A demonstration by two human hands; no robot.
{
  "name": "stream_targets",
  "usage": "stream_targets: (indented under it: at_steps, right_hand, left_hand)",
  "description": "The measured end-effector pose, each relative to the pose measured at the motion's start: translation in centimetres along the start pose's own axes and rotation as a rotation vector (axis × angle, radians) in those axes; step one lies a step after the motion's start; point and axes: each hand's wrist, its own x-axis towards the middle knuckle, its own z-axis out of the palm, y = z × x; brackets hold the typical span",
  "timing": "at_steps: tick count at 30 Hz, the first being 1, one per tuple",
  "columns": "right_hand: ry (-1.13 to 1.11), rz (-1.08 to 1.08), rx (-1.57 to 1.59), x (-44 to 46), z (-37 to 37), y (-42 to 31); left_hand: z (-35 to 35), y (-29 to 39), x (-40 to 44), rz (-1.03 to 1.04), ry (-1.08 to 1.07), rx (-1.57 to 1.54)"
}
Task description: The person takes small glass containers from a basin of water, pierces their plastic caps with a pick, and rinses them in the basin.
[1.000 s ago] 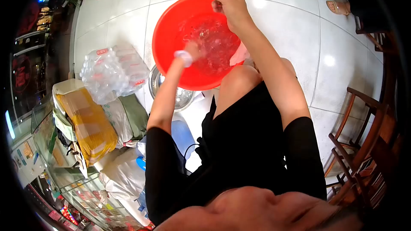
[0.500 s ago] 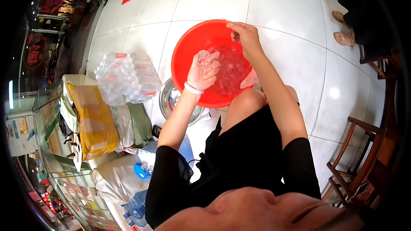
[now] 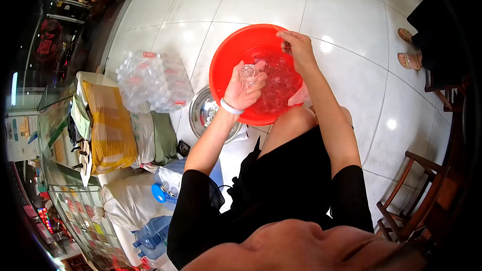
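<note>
My left hand (image 3: 243,92), with a white band at the wrist, is closed around a small clear glass or plastic cup (image 3: 248,74) whose round end faces me. It is above a large red basin (image 3: 224,52). Many clear pieces (image 3: 277,88) lie in the basin, apparently in water. Over the basin's far right rim, my right hand (image 3: 299,50) pinches a thin, pale sliver (image 3: 277,28), too small to name. A pink cloth or glove (image 3: 299,96) lies at the rim by my knee.
Left of the basin stands a metal bowl (image 3: 198,120) with clear pieces in it. Beyond it are a plastic-wrapped pack of bottles (image 3: 155,81) and a yellow-taped box (image 3: 108,125). A wooden chair (image 3: 419,190) and a person's sandaled feet (image 3: 410,60) are at right.
The cup in my left hand has turned so its round end shows more clearly. My right hand keeps its pinch. The whole view has shifted slightly.
</note>
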Motion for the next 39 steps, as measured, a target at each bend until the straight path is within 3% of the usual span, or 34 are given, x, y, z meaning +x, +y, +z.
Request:
stream_targets:
  at_steps: [5,16,29,31,39]
  right_hand:
    - [0.020,0.003,-0.005,0.0,0.2,0.0]
    - [0.026,0.004,0.006,0.0,0.3,0.0]
    - [0.003,0.022,-0.039,-0.1,0.3,0.1]
    - [-0.006,0.031,-0.058,0.0,0.3,0.1]
    - [-0.025,0.042,-0.061,0.2,0.3,0.3]
  left_hand:
    - [-0.1,0.0,-0.2,-0.041,0.021,-0.026]
    - [0.2,-0.8,0.2,0.072,0.118,-0.027]
    - [-0.3,-1.0,0.0,0.091,0.072,0.026]
    - [-0.2,-1.1,0.0,0.204,0.169,0.239]
    - [0.5,-1.5,-0.2,0.398,0.196,0.382]
